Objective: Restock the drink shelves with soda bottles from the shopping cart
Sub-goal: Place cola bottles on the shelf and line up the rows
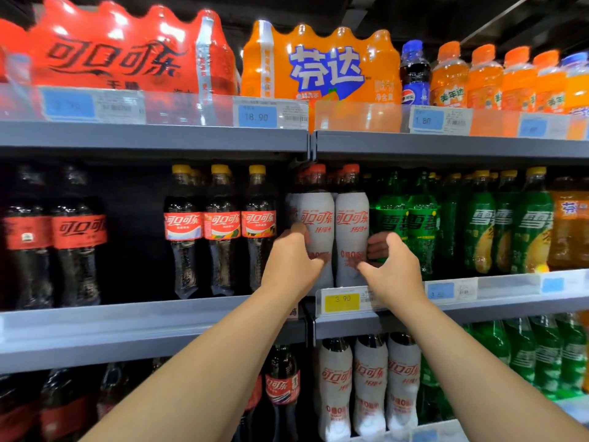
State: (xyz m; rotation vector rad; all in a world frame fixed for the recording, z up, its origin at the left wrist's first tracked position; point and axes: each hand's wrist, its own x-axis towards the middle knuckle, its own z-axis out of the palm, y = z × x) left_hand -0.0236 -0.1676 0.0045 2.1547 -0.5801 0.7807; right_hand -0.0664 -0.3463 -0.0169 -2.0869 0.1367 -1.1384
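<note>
On the middle shelf (127, 317), your left hand (293, 260) curls round a smooth white-sleeved bottle (314, 215); your right hand (393, 271) grips the twin bottle (350, 218).

Left hand (291, 261) and right hand (393, 269) apparently grip two white-sleeved bottles (350, 218) on the middle shelf (510, 309).

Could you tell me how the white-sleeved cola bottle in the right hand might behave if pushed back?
The right white-sleeved cola bottle looks full to the neck, so probably heavy. Tall and narrow, it may tip if pushed high; the right hand grips it low. The left white-sleeved cola bottle, in the left hand, stands close beside and may steady it.
</note>
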